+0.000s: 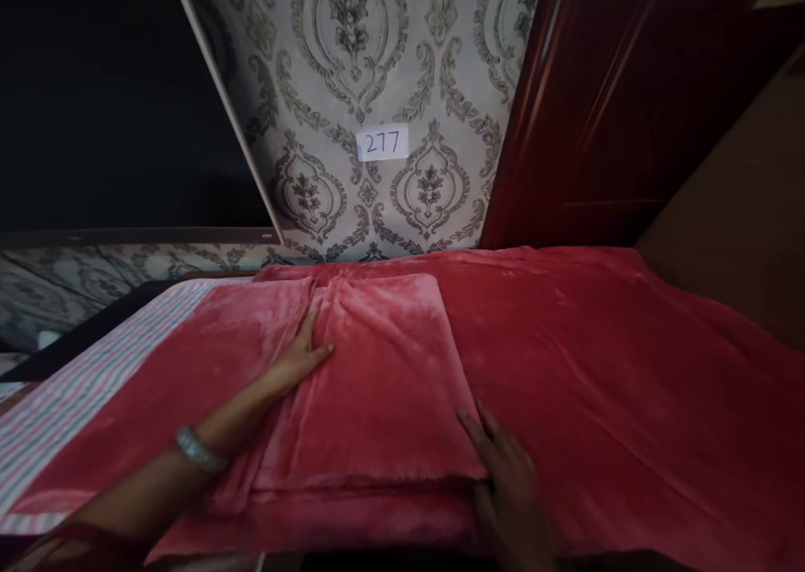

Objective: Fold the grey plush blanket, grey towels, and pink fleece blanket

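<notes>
A red plush blanket (566,371) lies spread out, with a folded rectangular section (383,371) on top of it near the middle. My left hand (305,354) rests flat on the left edge of that section, thumb and fingers spread. At the section's near right corner is my right hand (509,471). Its fingers are apart along the side edge, and its thumb is by the front edge; the palm is in shadow. Left of the fold lies another red plush panel (182,379) with a striped border (106,387) in white, pink and grey.
A large dark screen (113,102) stands at the back left. Behind the blanket rises a patterned wall (352,203) with a paper label (382,142) reading 277. A dark red wooden panel (584,102) stands at the back right.
</notes>
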Action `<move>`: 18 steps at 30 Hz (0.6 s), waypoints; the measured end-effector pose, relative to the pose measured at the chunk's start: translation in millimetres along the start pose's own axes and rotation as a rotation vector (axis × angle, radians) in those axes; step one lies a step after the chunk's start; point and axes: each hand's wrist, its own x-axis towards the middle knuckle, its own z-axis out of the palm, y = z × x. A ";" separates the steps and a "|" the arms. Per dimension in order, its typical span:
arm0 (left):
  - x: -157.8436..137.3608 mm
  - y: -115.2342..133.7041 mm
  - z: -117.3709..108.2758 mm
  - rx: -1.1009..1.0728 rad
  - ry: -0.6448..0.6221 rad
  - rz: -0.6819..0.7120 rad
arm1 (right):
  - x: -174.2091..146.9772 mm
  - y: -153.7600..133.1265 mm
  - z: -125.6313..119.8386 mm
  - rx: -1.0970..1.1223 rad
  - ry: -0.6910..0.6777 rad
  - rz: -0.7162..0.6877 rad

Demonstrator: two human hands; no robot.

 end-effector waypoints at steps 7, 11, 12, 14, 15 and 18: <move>-21.5 -7.6 -2.0 0.004 -0.055 0.047 | 3.8 -9.9 1.3 0.070 0.073 -0.007; -22.5 -6.3 -8.6 0.083 -0.055 0.049 | 3.6 -9.2 0.5 0.063 0.079 -0.014; -22.2 -2.6 -11.2 0.130 -0.042 0.074 | 3.5 -8.5 0.4 0.064 0.079 -0.010; -18.3 10.8 -14.6 0.246 0.001 0.162 | 3.6 -7.0 -0.3 0.075 0.073 -0.010; -14.1 20.9 -13.9 0.301 0.012 0.220 | 3.8 -6.3 -1.1 0.082 0.065 -0.017; 8.5 63.3 2.6 0.396 -0.128 0.403 | 4.5 -4.6 -5.1 0.117 0.018 -0.039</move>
